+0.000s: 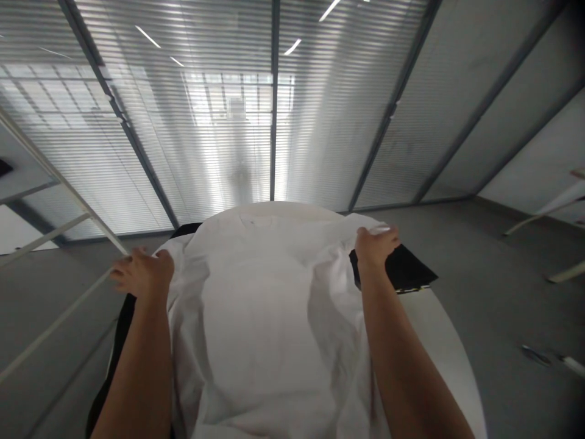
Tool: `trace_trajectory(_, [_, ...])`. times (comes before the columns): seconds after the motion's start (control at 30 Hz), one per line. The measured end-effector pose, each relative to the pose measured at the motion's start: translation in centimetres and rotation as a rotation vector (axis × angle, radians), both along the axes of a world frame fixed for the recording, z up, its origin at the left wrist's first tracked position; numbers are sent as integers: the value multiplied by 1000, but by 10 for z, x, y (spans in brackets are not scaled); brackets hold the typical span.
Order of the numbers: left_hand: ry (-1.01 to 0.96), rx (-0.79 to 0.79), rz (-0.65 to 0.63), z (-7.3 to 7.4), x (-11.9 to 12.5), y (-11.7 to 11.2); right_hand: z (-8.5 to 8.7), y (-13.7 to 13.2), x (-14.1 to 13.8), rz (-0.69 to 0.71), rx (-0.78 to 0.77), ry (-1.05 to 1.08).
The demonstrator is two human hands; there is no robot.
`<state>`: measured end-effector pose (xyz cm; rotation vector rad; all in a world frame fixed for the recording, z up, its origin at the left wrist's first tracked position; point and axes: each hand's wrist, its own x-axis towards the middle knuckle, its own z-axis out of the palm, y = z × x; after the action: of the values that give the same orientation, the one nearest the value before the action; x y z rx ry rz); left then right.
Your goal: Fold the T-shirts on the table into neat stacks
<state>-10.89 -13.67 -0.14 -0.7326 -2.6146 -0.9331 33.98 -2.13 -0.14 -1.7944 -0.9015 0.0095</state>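
A white long-bodied shirt (256,305) lies spread over a round white table (441,341), its neckline toward the far edge. At the shirt's left shoulder or sleeve, my left hand (144,272) is open, fingers apart and somewhat blurred, with the thumb side against the cloth. On the opposite side, my right hand (376,245) is closed on the shirt's sleeve, and a bit of white fabric shows at the fingers. Loose folds run down both sides of the shirt. Whether the left fingers touch any cloth underneath is hidden.
Partly under the right sleeve lies a black folded item (411,268) on the table. Black material (121,341) shows at the table's left side. A white metal frame (68,174) stands at left. Glass partitions with blinds (219,146) rise behind. Table legs (534,222) stand at right.
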Motion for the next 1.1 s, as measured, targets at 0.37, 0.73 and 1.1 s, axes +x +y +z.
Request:
trace_trajectory(0.37, [194, -337, -905, -36, 93, 37, -18, -44, -126, 787, -299, -638])
trace_trajectory(0.73, [258, -485, -951, -56, 95, 35, -65, -49, -128, 993, -605, -836])
trace_trajectory(1.1, [-121, -246, -274, -8, 6, 19, -54, -44, -118, 978, -750, -795])
